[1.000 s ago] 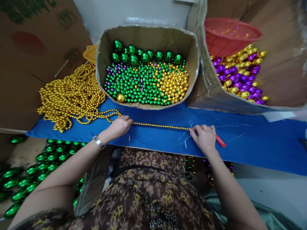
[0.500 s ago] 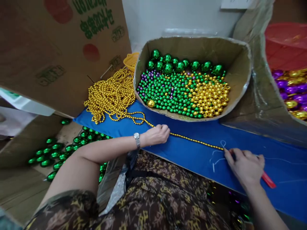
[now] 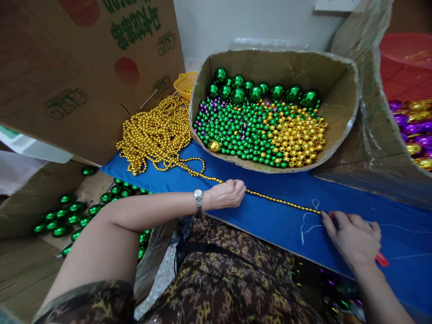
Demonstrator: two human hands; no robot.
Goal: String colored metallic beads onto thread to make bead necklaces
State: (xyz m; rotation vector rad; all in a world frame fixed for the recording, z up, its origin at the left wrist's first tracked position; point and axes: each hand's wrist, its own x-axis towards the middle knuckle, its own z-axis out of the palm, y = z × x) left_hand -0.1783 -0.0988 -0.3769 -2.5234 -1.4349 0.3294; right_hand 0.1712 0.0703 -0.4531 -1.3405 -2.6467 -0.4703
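A gold bead strand is stretched straight across the blue cloth. My left hand, with a watch on the wrist, is closed around the strand. At the strand's right end, the fingers of my right hand pinch it. White thread loops on the cloth beside those fingertips. Part of a red handle shows beneath the right hand; the rest of that tool is hidden. From my left hand the strand runs back to a heap of gold bead strands.
A cardboard box behind my hands holds loose green, gold and purple beads, with large green balls. More green balls lie in a lower box at left. A tall carton and a yellow basket stand behind the heap. A red basin is at right.
Both hands have shifted slightly to the right with the strand. The strand's slack loop near the heap has been drawn straighter.
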